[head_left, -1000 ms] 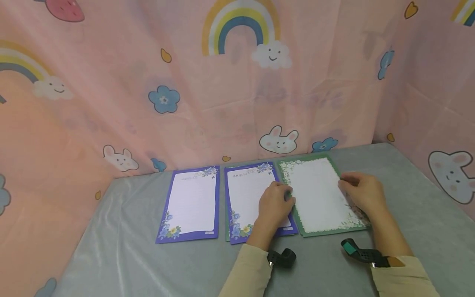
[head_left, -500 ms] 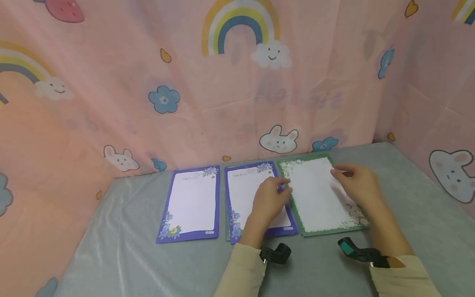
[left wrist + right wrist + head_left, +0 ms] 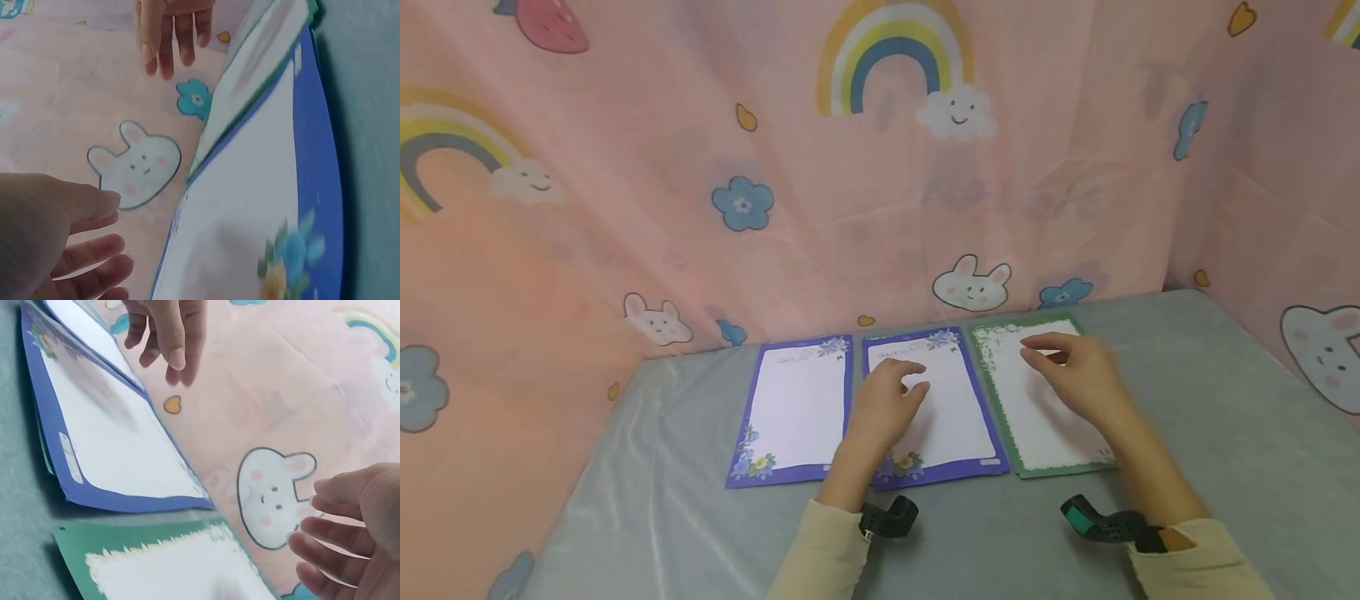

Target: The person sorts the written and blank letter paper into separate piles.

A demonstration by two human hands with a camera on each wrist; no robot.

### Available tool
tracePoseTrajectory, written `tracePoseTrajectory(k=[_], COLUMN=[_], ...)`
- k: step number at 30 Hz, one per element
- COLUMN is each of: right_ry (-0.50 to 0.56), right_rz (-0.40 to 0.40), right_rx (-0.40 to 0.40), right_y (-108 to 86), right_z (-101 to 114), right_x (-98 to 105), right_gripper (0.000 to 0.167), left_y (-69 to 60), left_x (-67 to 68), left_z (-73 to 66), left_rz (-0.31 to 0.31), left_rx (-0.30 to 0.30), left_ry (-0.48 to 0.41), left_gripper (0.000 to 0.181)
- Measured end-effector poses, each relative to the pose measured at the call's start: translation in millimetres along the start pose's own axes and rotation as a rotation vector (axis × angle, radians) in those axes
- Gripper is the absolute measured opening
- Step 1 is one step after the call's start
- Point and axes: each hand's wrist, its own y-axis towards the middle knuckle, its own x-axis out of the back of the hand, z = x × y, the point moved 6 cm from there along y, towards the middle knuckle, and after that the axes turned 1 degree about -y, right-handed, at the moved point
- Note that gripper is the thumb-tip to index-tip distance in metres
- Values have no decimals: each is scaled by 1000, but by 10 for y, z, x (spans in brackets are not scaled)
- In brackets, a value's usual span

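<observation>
Three paper piles lie side by side on the grey cloth. At the left is a purple-bordered sheet (image 3: 801, 408) with blue flowers. A second purple-bordered sheet (image 3: 958, 417) lies in the middle, and the right wrist view shows green paper under its edge. A green-bordered sheet (image 3: 1037, 425) with white blossoms lies at the right. Above the middle sheet hovers my left hand (image 3: 883, 408), fingers loosely bent and holding nothing. Over the green-bordered sheet hangs my right hand (image 3: 1078, 375), thumb and fingers apart in the right wrist view, with nothing between them.
A grey cloth (image 3: 662, 500) covers the table. Behind it and at both sides hangs a pink curtain (image 3: 842, 200) printed with rainbows, bunnies and flowers. Black bands with small devices (image 3: 891, 517) sit on both wrists.
Both hands have moved to the left: the left from the gap between the middle and right sheets, the right from the green sheet's right edge. The sheets lie as before.
</observation>
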Motion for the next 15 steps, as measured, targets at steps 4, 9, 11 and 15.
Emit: tracePoseTrajectory(k=[4,9,11,15], right_ry=[9,40,41,42], right_rz=[34,61,78,135], right_rx=[6,32,50,66], right_y=[-15,-39,-45,-53], right_z=[82,126,141,171], right_x=[-95,-212,-282,-448], right_gripper=[38,36,34,32], left_y=[-71,-104,-99,-117], left_x=[77,69,64,82], left_z=[210,402,449,554], left_rz=[-40,-71,-80,-105], left_rx=[33,56,51,75], left_ry=[13,10,16,50], left_gripper=[28,27,27,26])
